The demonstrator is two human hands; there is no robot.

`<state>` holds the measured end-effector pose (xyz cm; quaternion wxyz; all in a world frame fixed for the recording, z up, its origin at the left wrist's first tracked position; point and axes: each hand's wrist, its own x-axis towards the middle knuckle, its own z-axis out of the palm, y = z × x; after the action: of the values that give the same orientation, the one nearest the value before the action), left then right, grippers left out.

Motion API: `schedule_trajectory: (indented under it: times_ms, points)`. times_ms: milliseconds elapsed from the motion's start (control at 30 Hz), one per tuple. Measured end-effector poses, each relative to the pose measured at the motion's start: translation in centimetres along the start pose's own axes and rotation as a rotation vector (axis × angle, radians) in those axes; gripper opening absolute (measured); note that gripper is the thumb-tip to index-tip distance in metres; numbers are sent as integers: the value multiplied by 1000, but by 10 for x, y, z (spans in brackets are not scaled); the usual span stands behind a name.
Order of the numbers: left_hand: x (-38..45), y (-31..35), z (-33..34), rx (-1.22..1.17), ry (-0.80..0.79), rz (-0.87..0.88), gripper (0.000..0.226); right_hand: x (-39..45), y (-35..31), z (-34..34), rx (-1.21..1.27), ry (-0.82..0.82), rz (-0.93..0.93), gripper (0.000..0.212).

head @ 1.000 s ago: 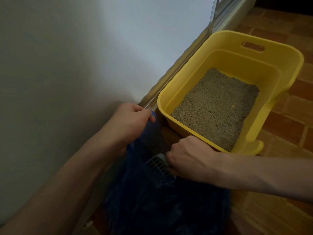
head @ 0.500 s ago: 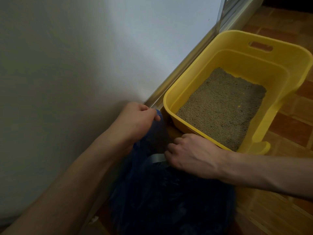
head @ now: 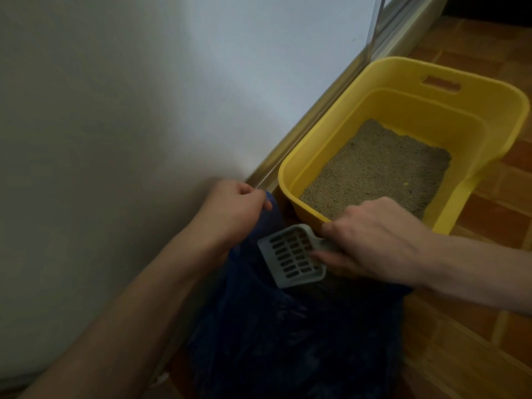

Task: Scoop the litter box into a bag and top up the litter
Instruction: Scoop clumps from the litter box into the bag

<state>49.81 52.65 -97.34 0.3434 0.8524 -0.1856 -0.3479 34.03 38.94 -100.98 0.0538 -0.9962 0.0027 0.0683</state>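
Observation:
A yellow litter box (head: 325,133) stands on the floor against the wall, with flat grey-brown litter (head: 383,171) inside. In front of it lies a dark blue plastic bag (head: 276,335). My left hand (head: 233,208) grips the bag's upper edge and holds its mouth up. My right hand (head: 371,243) holds the handle of a grey slotted scoop (head: 290,254), which sits over the bag's mouth, turned with its slotted face upward. I see nothing lying in the scoop.
A pale wall (head: 129,110) runs along the left, with a metal floor rail (head: 311,122) at its foot. Reddish-brown floor tiles (head: 495,226) spread to the right of the box and the bag.
The scoop was low in the bag and mostly hidden. My right hand has lifted it and turned it, so its whole slotted face shows above the bag's mouth. My left hand kept its grip.

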Motion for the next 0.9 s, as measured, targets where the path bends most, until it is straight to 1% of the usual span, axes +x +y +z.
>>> schedule_trajectory:
  times_ms: [100, 233, 333, 400, 500, 600, 667, 733, 800, 900]
  points:
    - [0, 1, 1, 7, 2, 6, 16, -12, 12, -15, 71, -26, 115, 62]
    - [1, 2, 2, 17, 6, 10, 19, -28, 47, -38, 418, -129, 367, 60]
    - [3, 1, 3, 30, 5, 20, 22, -39, 77, -46, 523, -186, 512, 61]
    - [4, 1, 4, 36, 4, 20, 24, -42, 97, -39, 501, -213, 585, 58]
    - [6, 1, 5, 36, -1, 27, 25, -43, 130, -10, 468, -251, 687, 49]
    - [8, -1, 7, 42, 3, 32, 26, -47, 152, 20, 434, -353, 735, 44]
    - [9, -2, 7, 52, 6, 31, 25, -51, 157, 32, 399, -403, 734, 33]
    - [10, -2, 7, 51, -7, 35, 24, -55, 155, 39, 356, -399, 719, 23]
    - [11, -1, 9, 55, -11, 37, 24, -57, 153, 45, 253, -361, 702, 24]
    - [13, -1, 13, 65, -18, 38, 23, -61, 150, 49, 17, -295, 676, 29]
